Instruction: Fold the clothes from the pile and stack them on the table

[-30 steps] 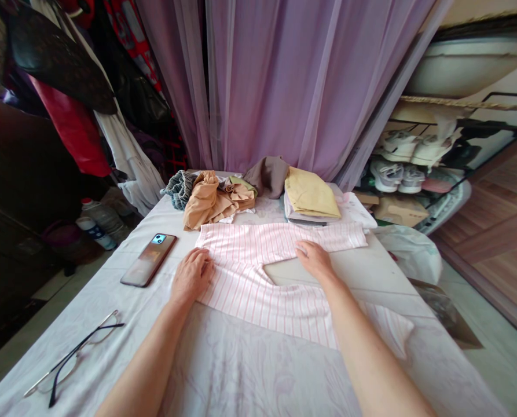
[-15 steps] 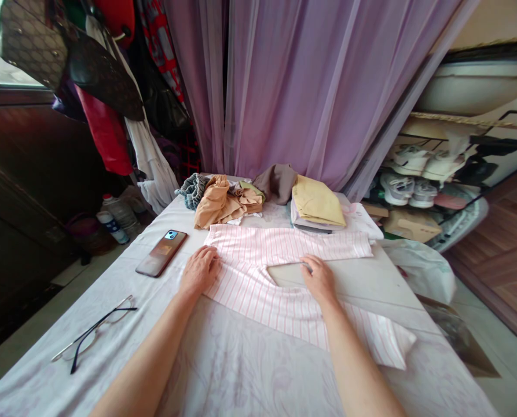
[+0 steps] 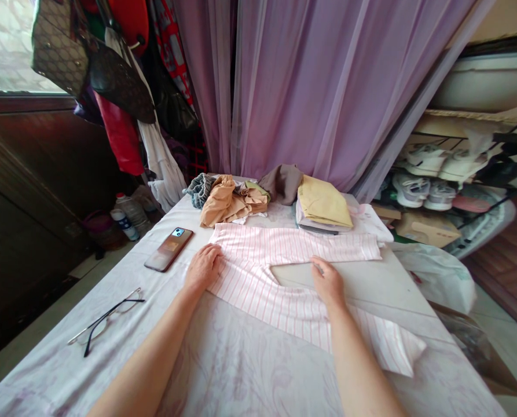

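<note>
Viewed from my remote post, pink-striped pants lie flat on a white patterned tablecloth, beneath and between two bare hands. The left hand rests on the waist end, palm down, fingers laid together over the cloth rather than clenched. The right hand is loosely curled, its fingertips at the inner edge of the far leg; I cannot tell whether it pinches any fabric. The near leg passes beneath the right wrist, its cuff beyond that forearm to the right, slightly rumpled; the far leg's cuff lies ahead and to the right of the same hand.

I judge the garment light, limp and probably stretchy, hard to damage but quick to wrinkle or skew if dragged from one point. The surest holds, to my eye, are the two cuffs and the corners of the waist, taken with a broad, gentle pinch.

Just left of the left hand lies a smartphone; nearer the viewer, eyeglasses. Ahead of the hands sit a crumpled tan garment and a stack topped by folded yellow cloth.
</note>
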`<state>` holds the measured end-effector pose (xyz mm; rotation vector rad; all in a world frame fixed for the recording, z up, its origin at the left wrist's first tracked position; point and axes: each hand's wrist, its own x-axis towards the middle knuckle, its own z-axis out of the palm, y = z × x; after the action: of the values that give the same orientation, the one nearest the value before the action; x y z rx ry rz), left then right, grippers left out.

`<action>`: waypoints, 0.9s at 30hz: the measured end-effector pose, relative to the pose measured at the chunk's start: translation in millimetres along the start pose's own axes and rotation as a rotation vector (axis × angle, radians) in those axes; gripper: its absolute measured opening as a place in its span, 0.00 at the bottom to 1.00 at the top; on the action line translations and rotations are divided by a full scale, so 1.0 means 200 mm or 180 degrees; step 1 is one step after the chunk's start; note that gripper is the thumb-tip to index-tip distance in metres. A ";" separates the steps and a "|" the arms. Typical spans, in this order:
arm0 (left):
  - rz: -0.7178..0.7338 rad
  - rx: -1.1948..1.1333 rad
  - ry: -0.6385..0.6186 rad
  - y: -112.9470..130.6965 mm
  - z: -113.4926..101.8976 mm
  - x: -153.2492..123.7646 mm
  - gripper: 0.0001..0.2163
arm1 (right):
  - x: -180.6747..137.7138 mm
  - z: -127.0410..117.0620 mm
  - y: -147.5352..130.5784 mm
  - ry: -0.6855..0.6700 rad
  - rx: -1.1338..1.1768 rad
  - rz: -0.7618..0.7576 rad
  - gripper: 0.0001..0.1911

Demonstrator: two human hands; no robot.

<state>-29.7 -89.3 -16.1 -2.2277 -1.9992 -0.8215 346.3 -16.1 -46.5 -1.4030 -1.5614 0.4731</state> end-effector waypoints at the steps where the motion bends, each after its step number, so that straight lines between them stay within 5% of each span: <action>1: 0.0009 0.0011 0.0018 0.00 0.00 0.00 0.11 | 0.00 -0.01 0.00 0.0084 0.0232 0.0227 0.17; 6: 0.0106 0.0061 0.0037 -0.01 -0.01 0.00 0.12 | 0.00 -0.05 -0.02 0.0510 0.1088 0.0932 0.21; 13: 0.0126 0.0107 0.0011 -0.01 -0.02 0.01 0.12 | 0.00 -0.06 -0.06 0.0599 0.1566 0.1050 0.16; 21: 0.0174 0.0050 0.0085 -0.01 -0.02 0.01 0.12 | 0.02 -0.13 -0.01 0.0777 0.3098 0.1486 0.15; 27: 0.0157 0.0029 0.0042 -0.02 -0.02 0.01 0.12 | 0.03 -0.15 0.03 0.0663 0.3260 0.1575 0.14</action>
<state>-34.6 -88.5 -13.2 -2.2510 -1.9299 -0.8184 374.6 -17.7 -34.2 -0.9360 -0.5813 1.1740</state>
